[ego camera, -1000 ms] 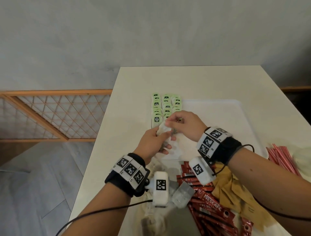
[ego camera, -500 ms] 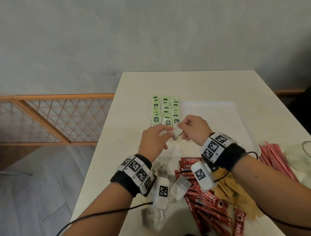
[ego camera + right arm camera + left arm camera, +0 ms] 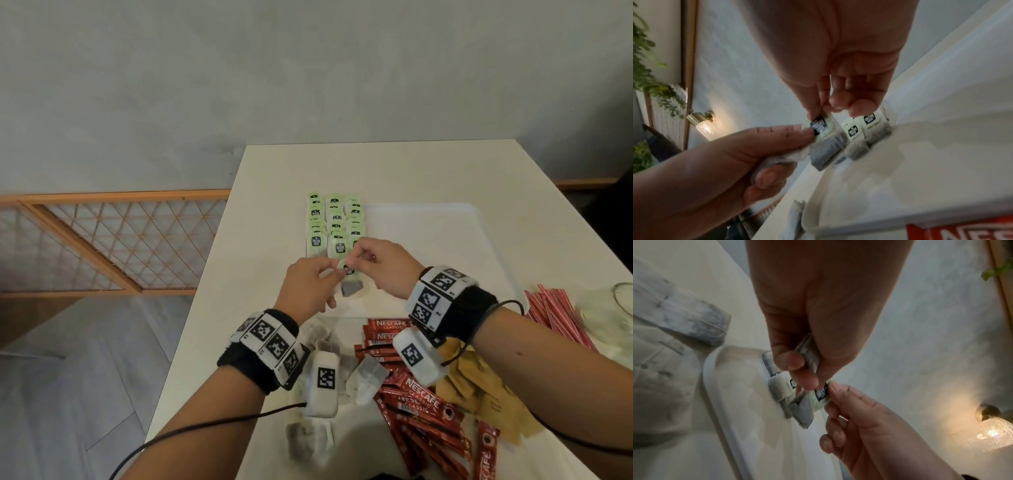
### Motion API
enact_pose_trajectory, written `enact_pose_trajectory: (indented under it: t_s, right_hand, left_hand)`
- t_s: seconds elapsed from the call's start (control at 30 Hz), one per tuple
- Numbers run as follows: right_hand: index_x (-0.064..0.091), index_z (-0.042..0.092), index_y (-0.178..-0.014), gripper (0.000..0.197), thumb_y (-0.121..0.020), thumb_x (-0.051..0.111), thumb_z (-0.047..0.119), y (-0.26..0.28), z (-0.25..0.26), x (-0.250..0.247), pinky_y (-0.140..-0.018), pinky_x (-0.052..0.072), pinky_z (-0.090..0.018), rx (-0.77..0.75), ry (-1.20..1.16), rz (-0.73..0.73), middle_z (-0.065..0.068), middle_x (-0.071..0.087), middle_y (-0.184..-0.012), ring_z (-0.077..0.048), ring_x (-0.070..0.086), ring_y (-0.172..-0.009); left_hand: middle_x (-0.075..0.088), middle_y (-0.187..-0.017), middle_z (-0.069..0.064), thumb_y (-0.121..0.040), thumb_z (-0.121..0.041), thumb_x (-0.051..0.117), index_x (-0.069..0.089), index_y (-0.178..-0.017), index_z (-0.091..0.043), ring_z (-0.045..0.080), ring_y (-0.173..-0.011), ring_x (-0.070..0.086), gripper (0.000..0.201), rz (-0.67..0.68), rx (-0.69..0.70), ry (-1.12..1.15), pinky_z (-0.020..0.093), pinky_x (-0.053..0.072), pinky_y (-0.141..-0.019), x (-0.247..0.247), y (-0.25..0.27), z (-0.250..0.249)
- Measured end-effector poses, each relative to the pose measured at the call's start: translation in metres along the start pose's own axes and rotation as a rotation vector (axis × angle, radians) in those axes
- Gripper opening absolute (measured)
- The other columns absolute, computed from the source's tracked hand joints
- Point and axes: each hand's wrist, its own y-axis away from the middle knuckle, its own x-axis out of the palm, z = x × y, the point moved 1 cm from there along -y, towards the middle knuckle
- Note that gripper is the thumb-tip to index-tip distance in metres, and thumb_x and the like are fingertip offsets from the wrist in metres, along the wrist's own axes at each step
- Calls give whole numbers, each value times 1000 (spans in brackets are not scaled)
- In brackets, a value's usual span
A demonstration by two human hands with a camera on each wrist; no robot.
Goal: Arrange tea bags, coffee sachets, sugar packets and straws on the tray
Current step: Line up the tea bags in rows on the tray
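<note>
Pinching tea bag [image 3: 349, 279] by green tag, both hands: left hand [image 3: 308, 286], right hand [image 3: 383, 263]. Bag hung over tray [image 3: 445, 219], near end of rows [image 3: 334, 219]. I reckoned: lower flat, tag facing up, align with right column.

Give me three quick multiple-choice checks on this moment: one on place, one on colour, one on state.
1. The arranged tea bags lie at the tray's:
A. left end
B. right end
C. middle

2. The coffee sachets are:
A. green
B. red
C. blue

3. The tea bag with the green tag is:
A. flat on the table
B. pinched by both hands
C. under the straws

Answers: 1 A, three columns sit by the left rim. 2 B, red wrappers near the person. 3 B, the left hand and right hand pinch it above the tray.
</note>
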Motion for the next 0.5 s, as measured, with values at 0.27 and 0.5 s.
enact_pose_trajectory:
  t_s: [0.27, 0.5]
  right_hand:
    - [60, 12, -86, 14, -95, 58, 23, -26, -16, 21, -60, 48, -25, 96, 131, 117, 4, 61, -75, -12, 54, -60]
    - [72, 18, -86, 15, -90, 65, 31, -58, -6, 33, -68, 43, -23, 40, 165, -1, 14, 58, -75, -4, 52, -70]
  left_hand:
    - [71, -101, 17, -100, -2, 41, 56, -125, -1, 19, -64, 67, 29, -141, -184, 358, 33, 60, -58, -40, -22, 17]
    - [72, -113, 3, -101, -14, 45, 55, -126, -7, 16, -96, 66, 28, -241, -185, 288, 29, 54, -75, -52, -38, 34]
